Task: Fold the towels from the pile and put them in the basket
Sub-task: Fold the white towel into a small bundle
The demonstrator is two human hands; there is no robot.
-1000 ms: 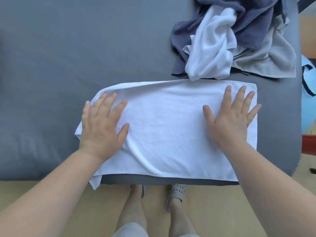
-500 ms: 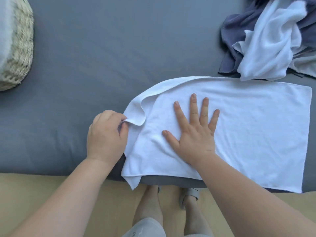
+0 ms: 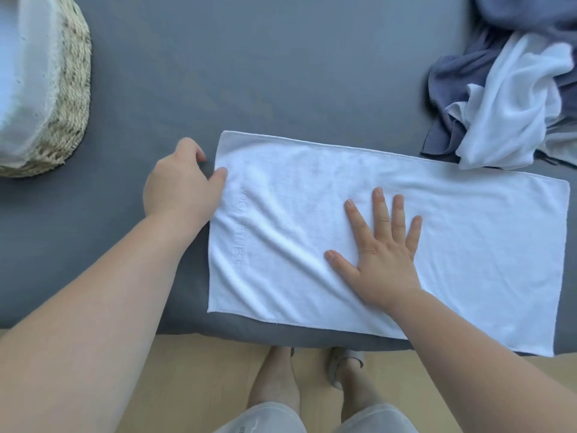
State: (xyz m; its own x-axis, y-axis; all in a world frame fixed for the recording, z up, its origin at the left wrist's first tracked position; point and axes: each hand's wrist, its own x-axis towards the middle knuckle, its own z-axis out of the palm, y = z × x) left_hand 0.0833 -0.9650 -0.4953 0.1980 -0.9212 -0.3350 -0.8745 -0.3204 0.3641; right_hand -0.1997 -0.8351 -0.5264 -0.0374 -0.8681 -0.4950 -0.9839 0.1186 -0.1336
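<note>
A white towel [image 3: 452,245] lies flat in a long rectangle on the grey bed [image 3: 281,73], its near edge at the bed's front edge. My right hand [image 3: 384,254] presses flat on its middle with the fingers spread. At the towel's left edge, my left hand [image 3: 181,185] has its fingers loosely curled on the sheet; only the thumb touches the towel. The pile [image 3: 515,104] of white and blue-grey towels sits at the upper right, touching the flat towel's far edge. The woven basket [image 3: 73,89] with a white liner stands at the upper left.
Bare grey sheet stretches between the basket and the pile. Below the bed's front edge is a wooden floor [image 3: 203,370], where my own legs and feet [image 3: 281,370] stand.
My left hand let go of the folded-over left corner, and the towel now lies flat there. The view shifted left, so the basket shows more. My right hand stays pressed on the towel.
</note>
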